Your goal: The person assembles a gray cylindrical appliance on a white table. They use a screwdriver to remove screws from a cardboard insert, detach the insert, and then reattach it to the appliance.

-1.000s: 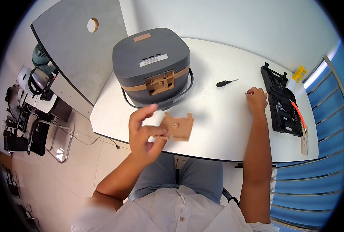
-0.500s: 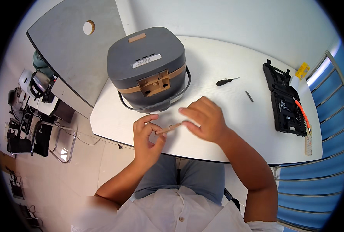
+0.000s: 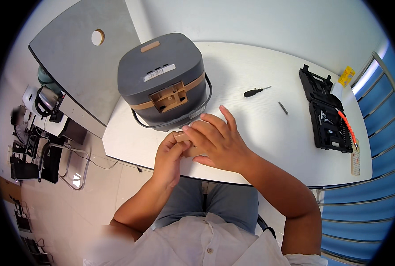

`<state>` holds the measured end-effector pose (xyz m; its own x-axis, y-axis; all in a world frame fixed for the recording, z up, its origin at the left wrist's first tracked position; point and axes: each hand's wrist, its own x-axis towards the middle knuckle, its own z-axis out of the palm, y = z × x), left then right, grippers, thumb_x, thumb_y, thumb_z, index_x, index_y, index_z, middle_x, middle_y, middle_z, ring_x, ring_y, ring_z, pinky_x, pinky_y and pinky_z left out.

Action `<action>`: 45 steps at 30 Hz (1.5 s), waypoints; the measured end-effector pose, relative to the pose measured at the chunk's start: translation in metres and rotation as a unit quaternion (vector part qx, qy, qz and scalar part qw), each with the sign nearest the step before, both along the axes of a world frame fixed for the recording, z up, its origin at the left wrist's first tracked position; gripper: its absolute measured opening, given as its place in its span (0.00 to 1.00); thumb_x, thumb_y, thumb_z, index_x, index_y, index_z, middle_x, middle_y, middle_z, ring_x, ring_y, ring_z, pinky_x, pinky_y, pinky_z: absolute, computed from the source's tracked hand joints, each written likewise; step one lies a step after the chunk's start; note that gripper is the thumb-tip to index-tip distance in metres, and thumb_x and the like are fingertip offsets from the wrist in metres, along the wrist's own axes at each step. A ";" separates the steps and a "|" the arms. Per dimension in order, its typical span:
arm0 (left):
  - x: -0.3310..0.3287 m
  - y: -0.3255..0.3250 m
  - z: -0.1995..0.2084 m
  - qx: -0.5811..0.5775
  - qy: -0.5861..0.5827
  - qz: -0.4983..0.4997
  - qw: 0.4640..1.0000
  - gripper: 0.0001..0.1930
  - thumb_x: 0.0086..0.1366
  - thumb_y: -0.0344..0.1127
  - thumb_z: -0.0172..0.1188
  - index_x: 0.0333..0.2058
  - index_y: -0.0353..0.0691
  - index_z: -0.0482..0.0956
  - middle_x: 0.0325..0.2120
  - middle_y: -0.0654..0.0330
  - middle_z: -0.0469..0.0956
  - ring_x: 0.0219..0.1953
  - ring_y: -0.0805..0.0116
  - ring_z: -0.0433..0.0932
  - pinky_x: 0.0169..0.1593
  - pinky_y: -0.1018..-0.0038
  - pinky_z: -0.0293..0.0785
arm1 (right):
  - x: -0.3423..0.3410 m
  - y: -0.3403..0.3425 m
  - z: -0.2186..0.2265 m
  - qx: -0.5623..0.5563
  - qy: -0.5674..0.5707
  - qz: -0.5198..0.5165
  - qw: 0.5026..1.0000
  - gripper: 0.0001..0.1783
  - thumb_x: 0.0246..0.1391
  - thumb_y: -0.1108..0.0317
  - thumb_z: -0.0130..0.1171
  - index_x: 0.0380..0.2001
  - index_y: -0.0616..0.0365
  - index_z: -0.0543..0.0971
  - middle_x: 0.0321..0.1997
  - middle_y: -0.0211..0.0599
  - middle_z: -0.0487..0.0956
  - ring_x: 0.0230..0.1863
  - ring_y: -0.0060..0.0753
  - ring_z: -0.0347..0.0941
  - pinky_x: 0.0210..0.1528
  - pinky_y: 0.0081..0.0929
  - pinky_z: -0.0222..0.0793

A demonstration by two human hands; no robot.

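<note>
A small tan plastic piece (image 3: 191, 151), flat with a raised edge, is held over the table's near edge in front of the rice cooker. My left hand (image 3: 168, 156) pinches its left end between thumb and fingers. On the other side my right hand (image 3: 224, 144) has its fingertips over the piece and its thumb below, with the outer fingers raised apart; they hide part of it. Just beyond stands the dark grey rice cooker (image 3: 162, 91), its tan band broken by an uncovered recess (image 3: 170, 98) on the side facing me. Its carrying handle (image 3: 210, 91) hangs down.
A black screwdriver (image 3: 253, 92) and a short metal bit (image 3: 283, 108) lie right of the cooker. Farther right is an opened black tool case (image 3: 315, 106) with an orange flexible shaft (image 3: 347, 128). A grey panel (image 3: 80, 53) stands at the left, a metal railing (image 3: 386, 150) at the right.
My right hand has moved left and closed in over the tan piece, which is turned to show a broader face. The view has shifted slightly.
</note>
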<state>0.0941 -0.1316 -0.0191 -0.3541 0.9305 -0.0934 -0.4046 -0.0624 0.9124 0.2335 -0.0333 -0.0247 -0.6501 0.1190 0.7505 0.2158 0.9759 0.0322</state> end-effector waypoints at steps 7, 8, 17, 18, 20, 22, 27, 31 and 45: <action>-0.005 -0.006 0.003 0.021 0.023 0.031 0.999 0.09 0.60 0.30 0.54 0.40 0.39 0.75 0.35 0.63 0.77 0.37 0.76 0.73 0.43 0.77 0.66 | 0.004 0.003 0.005 -0.034 -0.001 -0.006 0.999 0.48 0.24 0.49 0.75 0.54 0.46 0.68 0.53 0.29 0.65 0.60 0.36 0.56 0.67 0.56 0.41; -0.005 -0.007 0.004 0.022 0.025 0.037 0.999 0.09 0.60 0.30 0.54 0.40 0.39 0.75 0.35 0.63 0.77 0.37 0.76 0.73 0.43 0.77 0.66 | 0.004 0.003 0.005 -0.024 0.001 -0.003 1.000 0.48 0.24 0.50 0.75 0.54 0.46 0.67 0.53 0.29 0.65 0.60 0.35 0.56 0.67 0.56 0.41; -0.010 -0.010 0.002 0.015 0.028 0.034 0.999 0.10 0.59 0.30 0.55 0.40 0.39 0.75 0.34 0.64 0.77 0.36 0.77 0.72 0.42 0.78 0.66 | 0.001 0.003 0.001 0.018 0.040 0.003 0.999 0.51 0.21 0.52 0.76 0.55 0.45 0.66 0.53 0.27 0.65 0.57 0.34 0.59 0.65 0.55 0.45; -0.010 -0.010 0.002 0.013 0.031 0.033 0.999 0.10 0.59 0.30 0.55 0.40 0.40 0.75 0.34 0.65 0.77 0.35 0.77 0.72 0.41 0.78 0.66 | 0.001 0.002 0.002 0.010 0.039 0.003 0.999 0.51 0.21 0.53 0.76 0.56 0.45 0.66 0.53 0.27 0.65 0.57 0.33 0.59 0.65 0.55 0.45; -0.009 -0.010 0.003 0.009 0.038 0.030 0.999 0.10 0.59 0.30 0.55 0.40 0.40 0.75 0.34 0.65 0.77 0.35 0.77 0.71 0.41 0.78 0.65 | 0.002 0.003 0.003 0.002 0.036 0.004 0.999 0.52 0.20 0.53 0.76 0.57 0.44 0.66 0.53 0.27 0.65 0.56 0.33 0.60 0.65 0.54 0.46; -0.008 -0.010 0.004 0.006 0.040 0.032 0.999 0.10 0.59 0.30 0.55 0.40 0.40 0.75 0.34 0.65 0.77 0.35 0.77 0.71 0.41 0.77 0.65 | 0.002 0.004 0.003 0.003 0.033 0.007 0.999 0.53 0.20 0.53 0.76 0.57 0.44 0.65 0.52 0.27 0.65 0.56 0.33 0.60 0.65 0.54 0.46; -0.006 -0.010 0.008 0.003 0.054 0.025 0.998 0.10 0.59 0.31 0.56 0.40 0.41 0.75 0.35 0.66 0.76 0.37 0.77 0.71 0.43 0.77 0.65 | 0.002 0.003 0.001 0.008 0.037 0.008 0.999 0.52 0.22 0.53 0.75 0.57 0.44 0.65 0.52 0.27 0.66 0.55 0.34 0.61 0.64 0.53 0.46; -0.007 -0.013 0.010 0.007 0.094 0.042 0.995 0.14 0.59 0.33 0.57 0.44 0.41 0.72 0.41 0.64 0.74 0.41 0.75 0.70 0.46 0.78 0.65 | 0.003 0.006 0.002 -0.018 0.049 0.025 0.998 0.51 0.24 0.55 0.75 0.58 0.44 0.64 0.52 0.26 0.67 0.54 0.35 0.62 0.63 0.52 0.47; -0.095 0.020 0.084 0.271 0.633 0.279 0.670 0.23 0.57 0.41 0.58 0.50 0.38 0.71 0.58 0.50 0.63 0.61 0.53 0.60 0.62 0.60 0.54 | -0.039 0.037 0.034 0.103 0.146 -0.010 0.984 0.34 0.26 0.60 0.75 0.42 0.42 0.71 0.55 0.28 0.66 0.57 0.36 0.59 0.63 0.52 0.48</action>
